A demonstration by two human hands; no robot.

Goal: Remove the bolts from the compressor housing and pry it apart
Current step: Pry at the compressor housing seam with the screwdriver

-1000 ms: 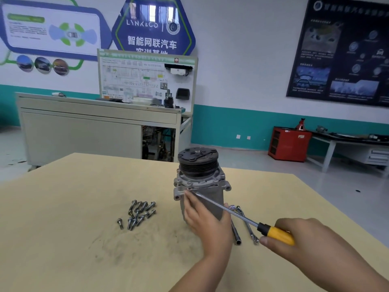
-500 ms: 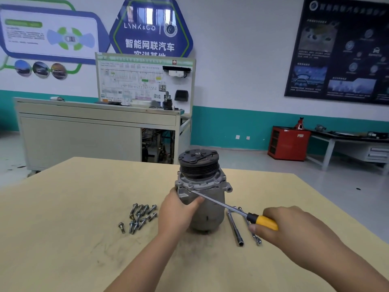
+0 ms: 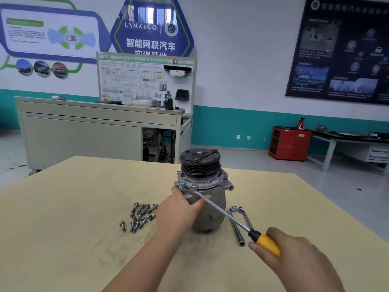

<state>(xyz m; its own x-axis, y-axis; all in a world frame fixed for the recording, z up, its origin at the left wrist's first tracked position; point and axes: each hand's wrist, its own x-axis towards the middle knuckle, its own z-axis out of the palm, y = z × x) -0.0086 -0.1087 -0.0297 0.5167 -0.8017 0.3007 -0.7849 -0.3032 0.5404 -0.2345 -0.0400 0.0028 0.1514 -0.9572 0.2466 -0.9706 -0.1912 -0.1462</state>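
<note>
A grey compressor (image 3: 207, 199) stands upright on the table, its black pulley (image 3: 200, 163) on top. My left hand (image 3: 179, 211) grips the left side of the housing, thumb across its front. My right hand (image 3: 294, 258) holds a screwdriver (image 3: 264, 241) by its yellow and black handle. The steel shaft slants up to the left and its tip sits at the seam under the front flange. Several loose bolts (image 3: 141, 217) lie in a pile left of the compressor.
Two socket wrenches (image 3: 239, 224) lie crossed on the table (image 3: 63, 228) just right of the compressor, under the screwdriver shaft. Beyond the table stand a grey cabinet bench (image 3: 84, 133), a red tool cabinet (image 3: 289, 143) and a workbench (image 3: 357, 148).
My left hand has shifted from the front of the housing to its left side and now grips it. The screwdriver tip stays at the flange seam while the view has dropped slightly.
</note>
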